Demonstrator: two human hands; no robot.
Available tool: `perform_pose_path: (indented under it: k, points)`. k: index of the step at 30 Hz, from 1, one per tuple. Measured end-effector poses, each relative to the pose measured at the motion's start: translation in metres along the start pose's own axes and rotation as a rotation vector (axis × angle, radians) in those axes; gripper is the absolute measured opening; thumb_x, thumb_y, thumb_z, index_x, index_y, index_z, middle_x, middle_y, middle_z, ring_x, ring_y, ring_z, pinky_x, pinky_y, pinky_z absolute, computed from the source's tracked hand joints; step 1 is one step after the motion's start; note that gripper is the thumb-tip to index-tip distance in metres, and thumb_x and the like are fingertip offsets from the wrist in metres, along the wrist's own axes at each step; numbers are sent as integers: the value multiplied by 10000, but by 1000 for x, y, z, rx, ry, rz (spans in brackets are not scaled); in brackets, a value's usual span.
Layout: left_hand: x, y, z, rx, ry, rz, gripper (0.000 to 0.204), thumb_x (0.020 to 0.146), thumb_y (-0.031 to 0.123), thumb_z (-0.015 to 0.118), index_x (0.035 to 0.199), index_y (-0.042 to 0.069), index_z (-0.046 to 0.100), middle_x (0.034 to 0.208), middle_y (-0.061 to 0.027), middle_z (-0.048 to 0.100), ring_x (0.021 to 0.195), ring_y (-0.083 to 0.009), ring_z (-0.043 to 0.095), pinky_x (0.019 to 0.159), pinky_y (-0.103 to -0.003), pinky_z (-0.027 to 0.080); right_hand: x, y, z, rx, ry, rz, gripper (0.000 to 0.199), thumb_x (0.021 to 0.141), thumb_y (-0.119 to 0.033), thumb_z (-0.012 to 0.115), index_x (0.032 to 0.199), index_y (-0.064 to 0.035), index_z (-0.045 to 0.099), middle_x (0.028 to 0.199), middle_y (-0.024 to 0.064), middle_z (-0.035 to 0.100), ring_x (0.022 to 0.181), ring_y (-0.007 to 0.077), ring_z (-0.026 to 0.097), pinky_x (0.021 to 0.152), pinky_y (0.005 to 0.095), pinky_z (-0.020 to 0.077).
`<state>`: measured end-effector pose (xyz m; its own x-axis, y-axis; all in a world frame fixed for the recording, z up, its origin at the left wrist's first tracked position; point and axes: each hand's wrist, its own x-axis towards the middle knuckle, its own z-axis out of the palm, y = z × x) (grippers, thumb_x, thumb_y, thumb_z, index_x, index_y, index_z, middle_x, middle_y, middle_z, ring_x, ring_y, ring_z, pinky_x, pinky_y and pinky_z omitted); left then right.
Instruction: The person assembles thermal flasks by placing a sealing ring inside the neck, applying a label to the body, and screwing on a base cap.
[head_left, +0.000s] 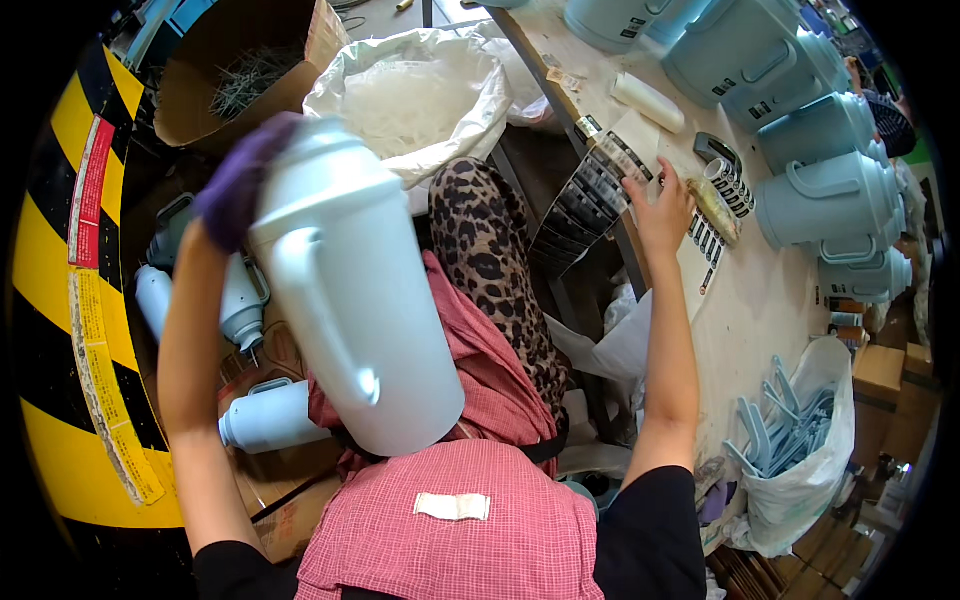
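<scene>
My left hand [240, 180], in a purple glove, is closed on the neck end of a large light-blue thermos jug shell [390, 300]. The jug slants over my lap, its handle [315, 310] on the left and its wide end toward my apron. My bare right hand [662, 215] reaches over the table edge with thumb and fingers apart. Its fingertips touch a strip of dark-printed stickers [600, 190] that hangs over the edge. Beside that hand lie a yellowish tape-wrapped roll [712, 210] and a dark grey tool [717, 152].
Finished-looking light-blue jugs [810, 200] line the table's far side. A white roll [648, 102] lies on the table [760, 300]. A bag of blue handles [800, 480] stands at right. At left are a sack [410, 90], a carton of metal rods [190, 110] and more jugs [275, 418].
</scene>
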<state>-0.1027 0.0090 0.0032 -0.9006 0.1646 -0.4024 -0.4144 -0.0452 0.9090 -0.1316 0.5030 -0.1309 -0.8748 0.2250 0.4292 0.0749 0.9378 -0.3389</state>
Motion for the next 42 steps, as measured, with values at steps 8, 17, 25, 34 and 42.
perform_pose_path:
  k: [8, 17, 25, 34, 42]
  points:
    - [121, -112, 2, 287, -173, 352, 527, 1078, 435, 446, 1367, 0, 520, 1195, -148, 658, 1042, -195, 662, 930, -315, 533, 7, 9, 13, 836, -57, 400, 305, 848, 7, 753, 1150, -26, 732, 919, 9, 677, 827, 97, 610, 795, 255, 520]
    - [111, -122, -31, 404, 347, 465, 484, 1067, 313, 535, 1395, -43, 543, 1371, -173, 612, 1240, -211, 588, 1089, -302, 407, 3, 14, 18, 749, 31, 370, 137, 838, 5, 766, 974, 25, 770, 885, 68, 751, 780, 123, 679, 768, 238, 528]
    - [-35, -197, 5, 1, 460, 623, 350, 1057, 179, 556, 1333, -33, 595, 1297, -91, 644, 1191, -146, 592, 1069, -284, 422, 1, 16, 18, 818, -1, 293, 156, 836, -14, 779, 986, 24, 763, 851, 48, 732, 765, 102, 655, 756, 236, 523]
    - [-94, -228, 31, 42, 654, 552, 312, 1048, 152, 539, 1279, -40, 624, 1317, -123, 631, 1238, -210, 576, 1108, -354, 409, -11, -3, -9, 693, -15, 312, 127, 850, -41, 787, 958, 18, 760, 973, 57, 738, 882, 111, 657, 799, 240, 512]
    - [-142, -227, 75, 894, 245, 947, 864, 831, 732, 640, 1313, 21, 550, 1463, -245, 500, 1388, -491, 418, 1148, -598, 326, -124, -113, -129, 1118, -821, 312, 269, 791, 84, 764, 1020, -1, 654, 947, 71, 695, 877, 120, 671, 807, 245, 545]
